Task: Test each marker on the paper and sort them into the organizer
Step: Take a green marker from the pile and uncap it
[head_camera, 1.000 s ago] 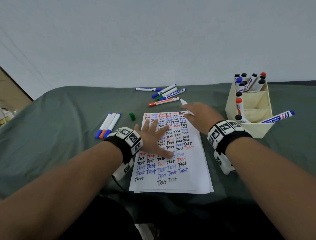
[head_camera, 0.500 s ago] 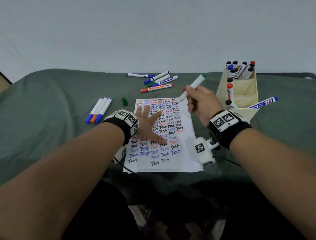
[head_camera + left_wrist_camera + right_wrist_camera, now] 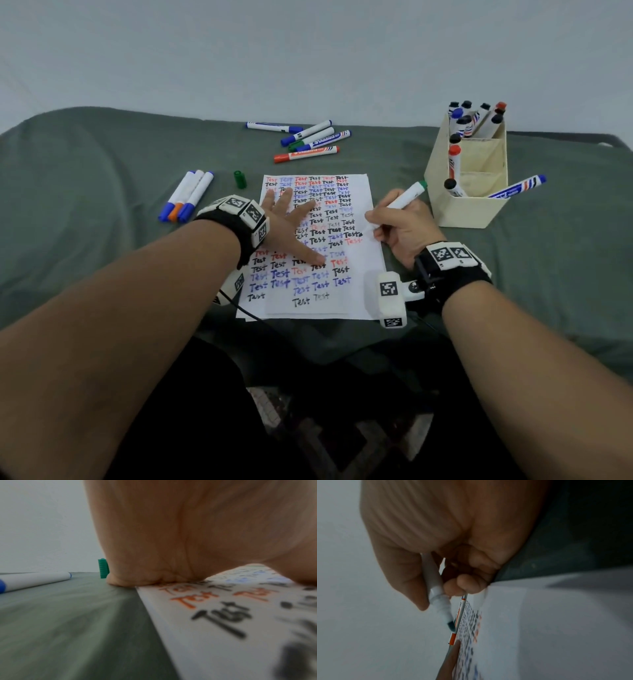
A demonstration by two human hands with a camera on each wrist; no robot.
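Grey-green cloth [image 3: 102, 205] covers the counter, and on it lies the white paper [image 3: 356, 205], filled with rows of "Test" in red, blue and black. Left of the paper lie three capped markers [image 3: 187, 196] side by side, two blue and one orange, caps toward the near side; a loose green cap [image 3: 240, 179] stands between them and the sheet. Beyond the paper's far edge five more markers [image 3: 308, 141] lie scattered, mostly crosswise. Right of the sheet stands the cream organizer [image 3: 462, 209], with markers upright in its far compartment and one blue-capped marker leaning out to the right. The left hand [image 3: 291, 229] lies flat, fingers spread, on the paper. The right hand [image 3: 404, 229] grasps an uncapped green marker [image 3: 406, 196], tip down-left at the paper's right margin, tail pointing far-right.
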